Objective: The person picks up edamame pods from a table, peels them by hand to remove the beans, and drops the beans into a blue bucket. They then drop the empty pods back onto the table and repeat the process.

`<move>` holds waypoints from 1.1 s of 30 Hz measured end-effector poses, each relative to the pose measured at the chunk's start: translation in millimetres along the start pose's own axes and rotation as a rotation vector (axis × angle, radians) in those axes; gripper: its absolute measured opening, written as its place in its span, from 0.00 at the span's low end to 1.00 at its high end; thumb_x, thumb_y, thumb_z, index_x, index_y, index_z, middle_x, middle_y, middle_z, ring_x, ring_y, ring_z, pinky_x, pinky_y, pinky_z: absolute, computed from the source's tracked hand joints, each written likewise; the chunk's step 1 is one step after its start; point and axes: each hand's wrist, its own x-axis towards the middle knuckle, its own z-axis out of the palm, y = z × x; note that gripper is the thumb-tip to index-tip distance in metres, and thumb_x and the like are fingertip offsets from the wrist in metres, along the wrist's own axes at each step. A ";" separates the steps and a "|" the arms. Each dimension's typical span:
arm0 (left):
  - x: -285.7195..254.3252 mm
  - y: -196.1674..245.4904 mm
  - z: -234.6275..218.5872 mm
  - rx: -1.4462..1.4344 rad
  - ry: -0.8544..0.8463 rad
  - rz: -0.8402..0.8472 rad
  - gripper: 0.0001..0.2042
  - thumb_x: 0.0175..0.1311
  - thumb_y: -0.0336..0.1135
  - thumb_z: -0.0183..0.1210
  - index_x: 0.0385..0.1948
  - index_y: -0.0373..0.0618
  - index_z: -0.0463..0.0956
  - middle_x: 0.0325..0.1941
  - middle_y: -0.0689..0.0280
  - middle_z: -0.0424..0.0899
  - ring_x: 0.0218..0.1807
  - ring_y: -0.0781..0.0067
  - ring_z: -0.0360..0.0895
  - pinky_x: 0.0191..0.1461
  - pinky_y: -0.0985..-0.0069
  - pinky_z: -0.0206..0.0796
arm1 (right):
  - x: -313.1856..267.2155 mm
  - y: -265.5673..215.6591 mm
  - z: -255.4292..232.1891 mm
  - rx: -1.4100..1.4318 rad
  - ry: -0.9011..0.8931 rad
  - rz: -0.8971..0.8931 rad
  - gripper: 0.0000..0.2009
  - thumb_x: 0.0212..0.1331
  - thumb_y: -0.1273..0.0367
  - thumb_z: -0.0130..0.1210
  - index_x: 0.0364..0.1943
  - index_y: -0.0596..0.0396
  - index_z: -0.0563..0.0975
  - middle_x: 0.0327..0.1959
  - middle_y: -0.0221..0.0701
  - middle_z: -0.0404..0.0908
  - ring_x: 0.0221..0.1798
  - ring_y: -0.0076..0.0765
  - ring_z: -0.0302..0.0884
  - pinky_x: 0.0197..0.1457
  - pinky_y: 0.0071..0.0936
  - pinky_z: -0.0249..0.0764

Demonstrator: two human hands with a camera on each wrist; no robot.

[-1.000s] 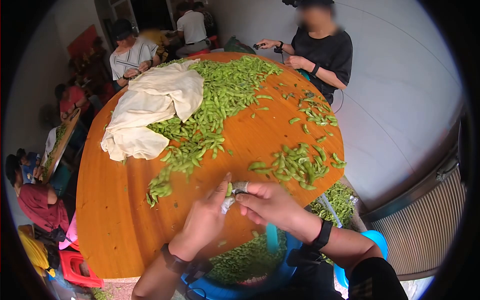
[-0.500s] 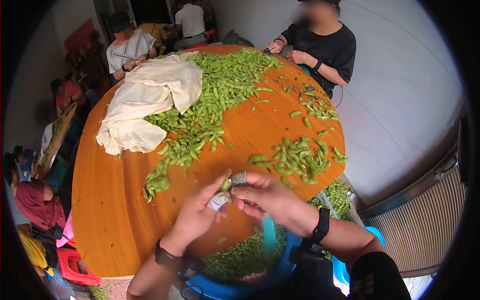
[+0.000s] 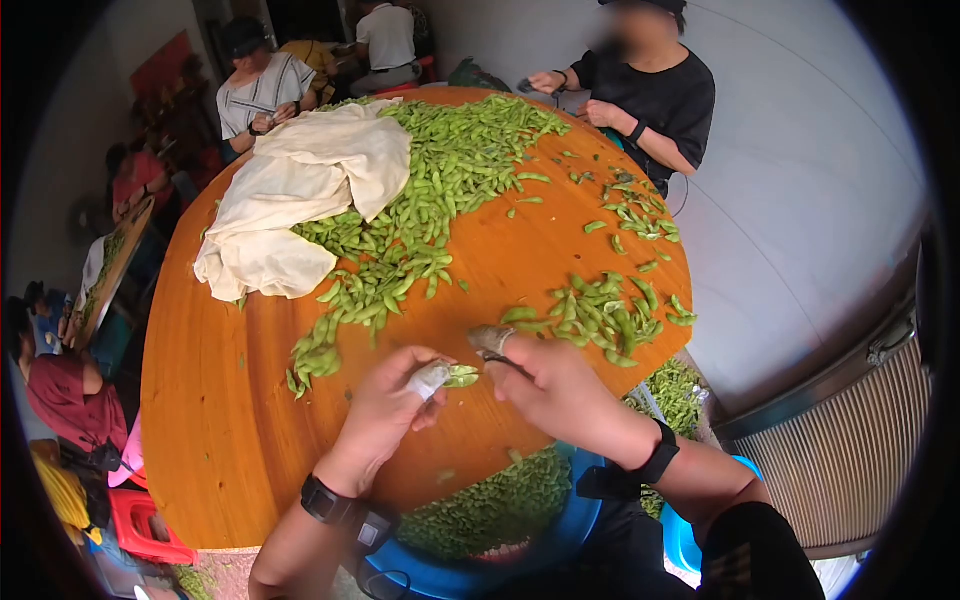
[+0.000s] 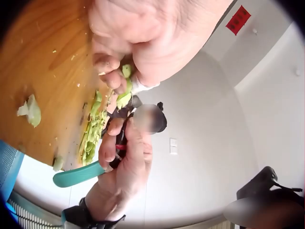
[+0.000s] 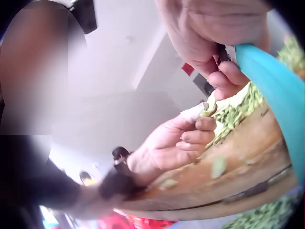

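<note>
My left hand (image 3: 385,402) pinches a green soybean pod (image 3: 462,376) by one end above the near part of the table. A white wrapping (image 3: 428,381) covers the thumb; in the left wrist view the pod (image 4: 125,98) looks split. Just to the right, my right hand (image 3: 565,392) is apart from the pod, its forefinger wrapped in grey tape. The left wrist view shows that hand's fingers curled round a tool with a teal handle (image 4: 78,175) and a dark middle. Its working end is hidden, so I cannot tell its kind.
On the round wooden table (image 3: 230,430), a large pod heap (image 3: 450,190) lies partly under a cream cloth (image 3: 300,190). A smaller pod pile (image 3: 600,318) is at right. Below the near edge stands a blue tub (image 3: 585,500) of green pieces. A person in black (image 3: 650,100) works opposite.
A second ago the hands met at the pod. Now they have drawn apart, the right hand moving right and the left hand slightly left, still holding the pod.
</note>
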 end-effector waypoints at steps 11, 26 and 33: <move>-1.2 5.5 6.4 -0.148 0.047 0.085 0.12 0.64 0.25 0.57 0.49 0.44 0.77 0.42 0.65 0.82 0.32 0.80 0.77 0.30 0.85 0.68 | 2.6 -3.0 8.1 0.030 -0.191 0.175 0.07 0.64 0.71 0.50 0.40 0.58 0.76 0.15 0.39 0.73 0.16 0.33 0.70 0.22 0.31 0.65; -7.8 2.1 14.9 0.917 0.171 0.498 0.26 0.60 0.19 0.53 0.63 0.43 0.67 0.38 0.56 0.80 0.34 0.64 0.79 0.40 0.74 0.72 | 12.6 -5.5 13.2 0.280 -0.303 0.433 0.07 0.67 0.70 0.48 0.40 0.54 0.78 0.24 0.20 0.75 0.18 0.13 0.68 0.19 0.14 0.62; -7.5 -0.4 16.4 0.777 0.149 0.485 0.25 0.62 0.18 0.48 0.63 0.44 0.68 0.33 0.64 0.80 0.25 0.81 0.77 0.29 0.82 0.70 | 13.5 3.2 18.4 0.554 -0.232 0.575 0.05 0.67 0.71 0.50 0.40 0.52 0.78 0.21 0.20 0.71 0.17 0.13 0.60 0.18 0.14 0.54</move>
